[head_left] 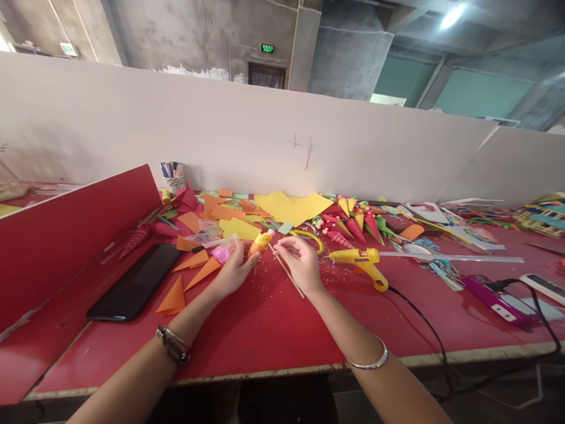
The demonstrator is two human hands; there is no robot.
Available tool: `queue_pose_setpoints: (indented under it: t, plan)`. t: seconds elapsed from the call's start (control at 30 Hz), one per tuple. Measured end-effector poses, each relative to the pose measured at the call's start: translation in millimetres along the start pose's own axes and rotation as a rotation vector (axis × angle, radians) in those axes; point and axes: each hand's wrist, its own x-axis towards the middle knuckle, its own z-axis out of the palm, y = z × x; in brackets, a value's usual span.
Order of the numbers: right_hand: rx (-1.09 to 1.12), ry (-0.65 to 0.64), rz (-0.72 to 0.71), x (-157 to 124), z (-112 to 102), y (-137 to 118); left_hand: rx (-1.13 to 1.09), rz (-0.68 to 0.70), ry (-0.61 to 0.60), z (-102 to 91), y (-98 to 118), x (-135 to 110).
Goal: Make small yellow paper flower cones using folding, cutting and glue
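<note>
My left hand (233, 270) is closed around a small orange and yellow craft figure (259, 244) with a pink tip, held above the red table. Just to its right, my right hand (302, 266) has its thumb and fingers pinched together; whatever lies between them is too small to make out. A thin stick (292, 280) lies under the right hand. Beside the left hand are a pink lump in clear plastic (222, 254) and folded orange paper pieces (173, 297). Behind the right hand rests a yellow ring-shaped handle (314, 237).
A yellow glue gun (359, 258) with a long glue stick lies to the right, its cord running off the front edge. A black phone (135, 282) is at left. Paper cones (353, 227) and yellow paper (291, 205) crowd the back; a purple power strip (501, 299) sits far right.
</note>
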Motion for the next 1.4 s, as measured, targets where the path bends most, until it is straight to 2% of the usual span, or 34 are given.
queue_pose_setpoints:
  t: [0.17, 0.43, 0.7, 1.27, 1.4]
  plan:
    - [-0.175, 0.026, -0.138, -0.6, -1.4, -4.8, 0.033, 0.028, -0.006, 0.5, 4.5, -1.3]
    - [-0.088, 0.005, -0.103, -2.6, 1.2, -3.5, 0.128, 0.068, -0.012, -0.7, 2.8, -2.5]
    - [-0.254, 0.011, -0.189, -3.2, -0.4, -9.2, 0.071, 0.074, -0.033, -0.1, 0.0, -2.6]
    - [-0.289, 0.002, -0.266, -2.7, -0.3, -7.7, 0.083, 0.085, -0.038, -0.1, -1.2, -2.8]
    - [-0.352, -0.046, -0.315, -1.9, -1.5, -10.3, 0.084, 0.094, -0.039, -0.2, -1.8, -2.5]
